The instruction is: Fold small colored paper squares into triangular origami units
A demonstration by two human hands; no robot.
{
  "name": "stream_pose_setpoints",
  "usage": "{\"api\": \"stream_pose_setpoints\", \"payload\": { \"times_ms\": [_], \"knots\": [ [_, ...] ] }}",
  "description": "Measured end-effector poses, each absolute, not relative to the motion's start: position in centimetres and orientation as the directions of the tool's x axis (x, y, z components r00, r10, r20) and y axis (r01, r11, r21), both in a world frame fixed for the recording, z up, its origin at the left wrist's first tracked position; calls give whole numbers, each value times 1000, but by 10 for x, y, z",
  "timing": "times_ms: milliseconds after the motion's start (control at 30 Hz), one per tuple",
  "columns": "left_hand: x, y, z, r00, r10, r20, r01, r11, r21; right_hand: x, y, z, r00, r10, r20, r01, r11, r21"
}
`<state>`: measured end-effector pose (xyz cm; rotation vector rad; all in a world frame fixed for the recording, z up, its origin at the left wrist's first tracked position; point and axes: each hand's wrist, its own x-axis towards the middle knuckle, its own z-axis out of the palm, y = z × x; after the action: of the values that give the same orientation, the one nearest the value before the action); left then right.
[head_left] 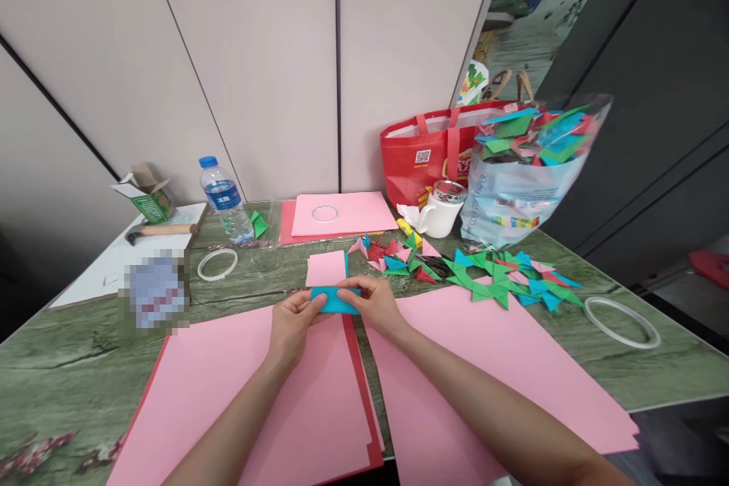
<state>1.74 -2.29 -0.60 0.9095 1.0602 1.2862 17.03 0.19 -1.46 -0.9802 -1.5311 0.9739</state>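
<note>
A small folded blue paper is pinched between both hands just above large pink sheets. My left hand grips its left end with thumb on top. My right hand holds its right end, fingers curled over the top edge. A small pink square with a blue sheet under it lies just behind the hands. Folded triangles in green, blue, red and pink are piled on the green table to the right.
A clear bag of folded pieces, a white mug and a red tote stand at the back right. A water bottle, a small carton, tape rings and more pink sheets lie around.
</note>
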Motion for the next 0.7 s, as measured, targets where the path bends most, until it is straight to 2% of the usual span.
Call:
{"api": "stream_pose_setpoints", "payload": {
  "times_ms": [367, 700],
  "knots": [
    [19, -24, -8, -15, 994, -109, -258, 101, 961, 169, 2, -14, -176, 939, 295, 157, 323, -933],
    [19, -24, -4, -33, 994, -108, -224, 98, 970, 170, 6, -17, -200, 938, 283, 109, 309, -945]
  ]
}}
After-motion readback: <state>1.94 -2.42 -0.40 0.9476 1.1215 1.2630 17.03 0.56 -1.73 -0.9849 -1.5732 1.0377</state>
